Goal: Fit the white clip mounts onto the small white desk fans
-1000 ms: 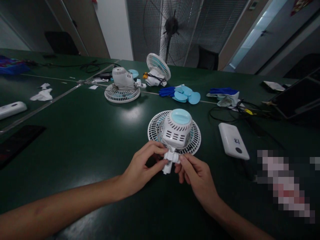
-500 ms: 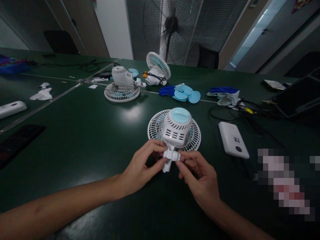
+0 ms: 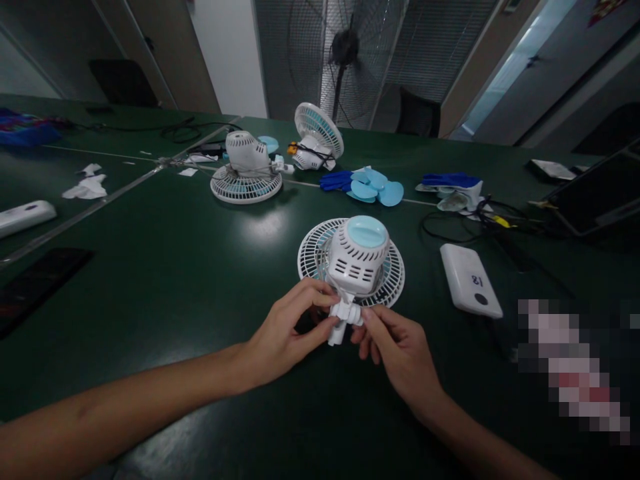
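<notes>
A small white fan (image 3: 357, 260) with a light-blue cap lies grille-down on the green table in front of me. From its near side sticks out a white clip joint (image 3: 345, 312) with a knob on its right end. My left hand (image 3: 293, 320) pinches the joint from the left between thumb and fingers. On the right, my right hand (image 3: 400, 350) grips the knob with thumb and forefinger, its other fingers curled below. The fingertips partly cover both pieces.
Behind are another fan (image 3: 246, 163), a third fan (image 3: 317, 137), light-blue fan blades (image 3: 376, 187) and blue gloves (image 3: 453, 181). A white power bank (image 3: 471, 280) marked 18 lies to the right, near black cables. A dark phone-like slab (image 3: 40, 287) is at left.
My right thumb and fingers have shifted their grip on the knob, the thumb now lying over its end. My left hand keeps its hold. The whole view has moved slightly.
</notes>
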